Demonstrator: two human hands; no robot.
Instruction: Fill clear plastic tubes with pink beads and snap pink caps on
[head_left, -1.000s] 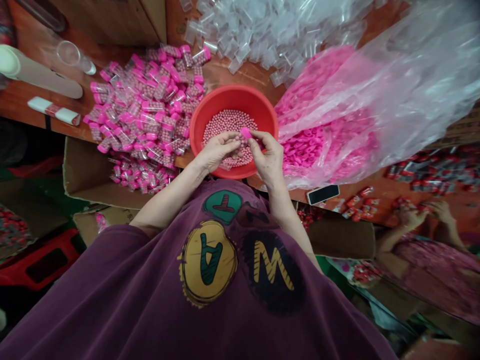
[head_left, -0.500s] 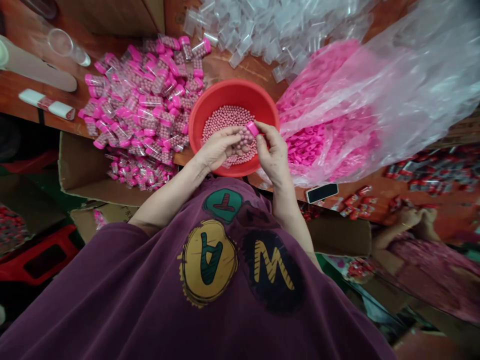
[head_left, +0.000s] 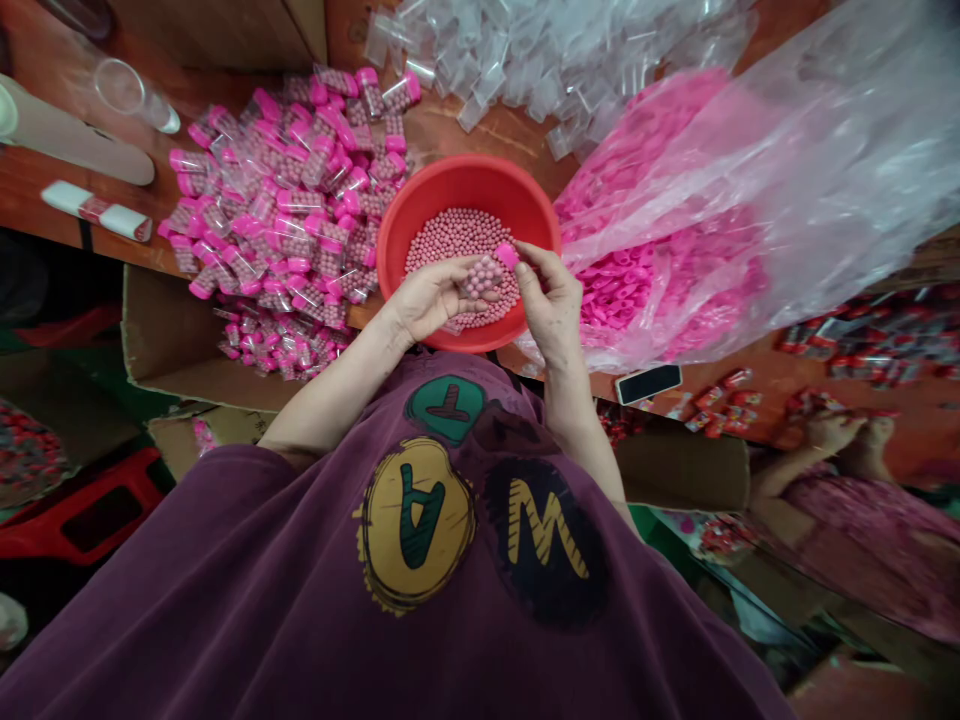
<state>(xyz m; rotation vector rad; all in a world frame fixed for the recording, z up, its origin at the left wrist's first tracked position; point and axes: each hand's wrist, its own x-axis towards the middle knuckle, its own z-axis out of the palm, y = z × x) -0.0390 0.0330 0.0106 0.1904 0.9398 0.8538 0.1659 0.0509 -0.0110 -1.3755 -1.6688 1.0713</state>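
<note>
Over a red bowl (head_left: 469, 172) of pink beads (head_left: 450, 240), the left hand (head_left: 431, 300), palm up with fingers curled, grips a clear bead-filled tube (head_left: 484, 278), while the right hand (head_left: 551, 305), raised, pinches a pink cap (head_left: 507, 256) just beside the tube's end

wooden bench (head_left: 450, 130) with pink-capped vials (head_left: 285, 200)

the left hand (head_left: 431, 300) is holding a clear vial (head_left: 482, 278) filled with pink beads above a red plastic basin (head_left: 465, 170) of loose pink beads (head_left: 457, 235), while the right hand (head_left: 551, 310) is pinching a pink cap (head_left: 508, 256) just beside the vial. capped vials (head_left: 285, 200) are lying heaped on the table (head_left: 480, 130) beside the basin.
</note>
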